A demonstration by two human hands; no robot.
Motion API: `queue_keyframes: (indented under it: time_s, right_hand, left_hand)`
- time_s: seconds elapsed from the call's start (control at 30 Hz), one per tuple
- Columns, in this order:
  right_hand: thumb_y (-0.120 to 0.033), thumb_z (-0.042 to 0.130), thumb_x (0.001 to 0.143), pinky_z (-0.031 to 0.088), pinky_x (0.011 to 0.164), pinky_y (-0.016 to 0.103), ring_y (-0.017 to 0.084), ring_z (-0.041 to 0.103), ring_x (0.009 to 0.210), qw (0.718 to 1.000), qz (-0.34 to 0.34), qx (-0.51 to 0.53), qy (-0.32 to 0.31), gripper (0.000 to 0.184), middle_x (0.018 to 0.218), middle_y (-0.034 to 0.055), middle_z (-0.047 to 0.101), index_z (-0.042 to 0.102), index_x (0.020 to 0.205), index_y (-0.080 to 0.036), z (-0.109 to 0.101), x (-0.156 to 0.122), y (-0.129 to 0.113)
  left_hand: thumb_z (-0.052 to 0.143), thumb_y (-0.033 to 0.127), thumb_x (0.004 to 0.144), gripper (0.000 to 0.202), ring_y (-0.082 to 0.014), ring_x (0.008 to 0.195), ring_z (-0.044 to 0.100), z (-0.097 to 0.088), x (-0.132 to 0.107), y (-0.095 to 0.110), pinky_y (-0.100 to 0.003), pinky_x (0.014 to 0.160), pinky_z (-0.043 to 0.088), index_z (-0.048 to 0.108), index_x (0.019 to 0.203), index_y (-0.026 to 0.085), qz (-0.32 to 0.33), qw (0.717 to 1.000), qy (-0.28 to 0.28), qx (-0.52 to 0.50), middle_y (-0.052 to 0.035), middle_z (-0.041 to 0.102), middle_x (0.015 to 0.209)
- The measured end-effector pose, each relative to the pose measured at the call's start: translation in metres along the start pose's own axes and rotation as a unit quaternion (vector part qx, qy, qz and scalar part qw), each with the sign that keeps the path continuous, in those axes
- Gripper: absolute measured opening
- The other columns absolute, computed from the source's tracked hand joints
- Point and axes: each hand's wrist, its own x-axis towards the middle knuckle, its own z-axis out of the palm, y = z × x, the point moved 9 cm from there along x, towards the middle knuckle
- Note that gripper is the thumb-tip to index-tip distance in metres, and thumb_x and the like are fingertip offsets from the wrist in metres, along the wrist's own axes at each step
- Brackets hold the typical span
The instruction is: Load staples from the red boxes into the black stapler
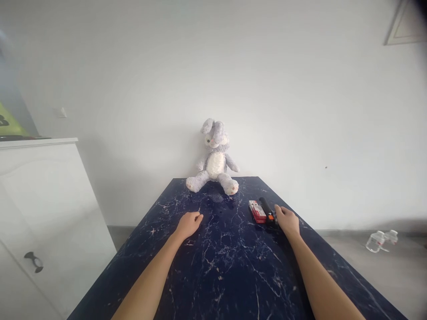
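My left hand (189,223) rests on the dark blue marbled table (216,271), its fingers curled into a loose fist with nothing visible in them. On the right side, my right hand (287,221) is also closed in a fist on the tabletop. Just left of it lies a black stapler-like object (265,208) with an orange patch at its near end; the hand is beside it, not around it. A red and white box (257,211) lies against the left side of that black object. Nothing shows inside either fist.
A grey plush rabbit (216,164) sits at the table's far edge against the white wall (283,111). To the left stands a white cabinet (43,200) with a dark handle (34,262). Clear plastic bottles (375,242) stand on the floor at right.
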Motion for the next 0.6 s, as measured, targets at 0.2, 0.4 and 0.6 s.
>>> queue_keyframes:
  time_s: [0.2, 0.4, 0.6]
  right_hand:
    - [-0.059, 0.039, 0.084, 0.034, 0.059, 0.026, 0.02, 0.054, 0.064, 1.0, -0.001, 0.009, 0.0, 0.051, 0.059, 0.0042, 0.062, 0.058, 0.059, -0.02, 0.0001, 0.0002, 0.0029]
    - [-0.058, 0.038, 0.085, 0.035, 0.059, 0.027, 0.021, 0.057, 0.064, 1.0, 0.006, 0.014, -0.002, 0.05, 0.063, 0.0058, 0.066, 0.062, 0.062, -0.019, 0.0017, 0.0026, 0.0054]
    - [-0.06, 0.039, 0.082, 0.035, 0.059, 0.029, 0.023, 0.056, 0.064, 1.0, 0.006, -0.004, -0.024, 0.05, 0.06, 0.006, 0.064, 0.062, 0.062, -0.02, 0.0029, -0.0018, 0.0035]
  left_hand:
    - [0.043, 0.041, 0.094, 0.041, -0.0148, 0.052, 0.045, 0.0007, 0.0054, -0.0009, -0.027, 0.056, 0.022, 0.049, 0.059, 0.02, 0.004, 1.0, -0.001, 0.012, 0.0007, 0.05, 0.055]
    - [0.041, 0.04, 0.095, 0.042, -0.014, 0.051, 0.044, -0.0033, 0.0037, -0.0014, -0.026, 0.055, 0.024, 0.052, 0.06, 0.02, 0.01, 1.0, -0.001, 0.007, 0.0018, 0.05, 0.054]
    - [0.043, 0.038, 0.095, 0.041, -0.0148, 0.054, 0.05, -0.0043, -0.0004, -0.0023, -0.026, 0.057, 0.026, 0.057, 0.062, 0.019, 0.0, 1.0, 0.012, 0.013, -0.0007, 0.057, 0.059]
